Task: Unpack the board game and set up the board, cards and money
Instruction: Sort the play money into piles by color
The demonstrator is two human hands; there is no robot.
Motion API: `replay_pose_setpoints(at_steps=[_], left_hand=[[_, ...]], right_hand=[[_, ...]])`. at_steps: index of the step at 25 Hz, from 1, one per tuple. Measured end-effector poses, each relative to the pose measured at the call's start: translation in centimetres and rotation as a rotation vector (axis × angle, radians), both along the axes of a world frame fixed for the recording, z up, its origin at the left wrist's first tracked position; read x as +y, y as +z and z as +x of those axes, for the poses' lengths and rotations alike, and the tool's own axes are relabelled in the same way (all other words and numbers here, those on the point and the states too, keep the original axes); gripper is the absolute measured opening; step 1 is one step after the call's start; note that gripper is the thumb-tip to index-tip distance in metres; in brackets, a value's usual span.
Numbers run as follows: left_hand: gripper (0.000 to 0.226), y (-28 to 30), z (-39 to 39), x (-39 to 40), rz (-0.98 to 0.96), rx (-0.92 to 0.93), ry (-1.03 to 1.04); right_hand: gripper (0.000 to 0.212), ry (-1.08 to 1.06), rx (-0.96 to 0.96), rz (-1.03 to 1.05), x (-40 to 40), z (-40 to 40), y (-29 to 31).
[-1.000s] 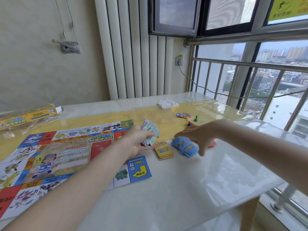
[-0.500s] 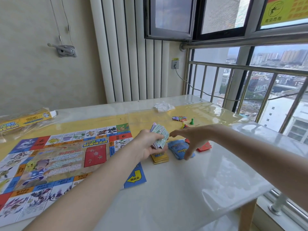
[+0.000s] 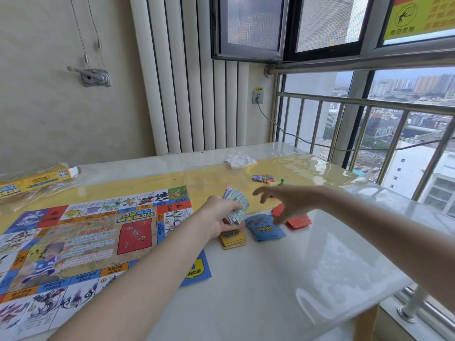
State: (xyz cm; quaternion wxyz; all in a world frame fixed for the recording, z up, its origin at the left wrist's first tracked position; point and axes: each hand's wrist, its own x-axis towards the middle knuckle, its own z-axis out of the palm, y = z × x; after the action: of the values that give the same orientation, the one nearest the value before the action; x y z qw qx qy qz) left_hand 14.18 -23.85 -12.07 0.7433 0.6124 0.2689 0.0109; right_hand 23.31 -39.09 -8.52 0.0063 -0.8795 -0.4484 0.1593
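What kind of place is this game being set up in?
Probably an enclosed balcony or sunroom in a high-rise flat. The table stands by big windows with a metal railing, city buildings lie far below, and a white radiator lines the wall.

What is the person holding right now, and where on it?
The left hand grips a stack of paper money by its lower end. The right hand is open and holds nothing.

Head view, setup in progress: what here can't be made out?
- Game board: left part cut off by the frame edge; forearm hides its near-right corner.
- Play money: denominations too blurred; left hand hides the lower part.
- Red cards: partly behind the right hand.
- Tokens: too small.
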Motion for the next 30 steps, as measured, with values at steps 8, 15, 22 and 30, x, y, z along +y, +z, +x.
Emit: replay_pose_setpoints(at_steps=[8, 15, 22, 30], left_hand=[[0.035, -0.3, 0.2, -0.5, 0.029, 0.023, -0.016], [0.019, 0.4, -1.0, 0.8, -0.109, -0.198, -0.015], [0.014, 0.8, -5.0, 2.4, -0.284, -0.335, -0.093], [0.015, 0.8, -8.4, 2.9, -0.14, -0.175, -0.227]], right_hand=[[0.047, -0.05, -0.124, -0.002, -0.3, -0.6, -2.3], [0.024, -0.137, -0.025, 0.503, 1.9, -1.7, -0.4], [0.021, -0.339, 0.487, 0.74, 3.6, -4.4, -0.1], [0.025, -0.387, 0.58, 0.757, 2.5, -7.7, -1.5]])
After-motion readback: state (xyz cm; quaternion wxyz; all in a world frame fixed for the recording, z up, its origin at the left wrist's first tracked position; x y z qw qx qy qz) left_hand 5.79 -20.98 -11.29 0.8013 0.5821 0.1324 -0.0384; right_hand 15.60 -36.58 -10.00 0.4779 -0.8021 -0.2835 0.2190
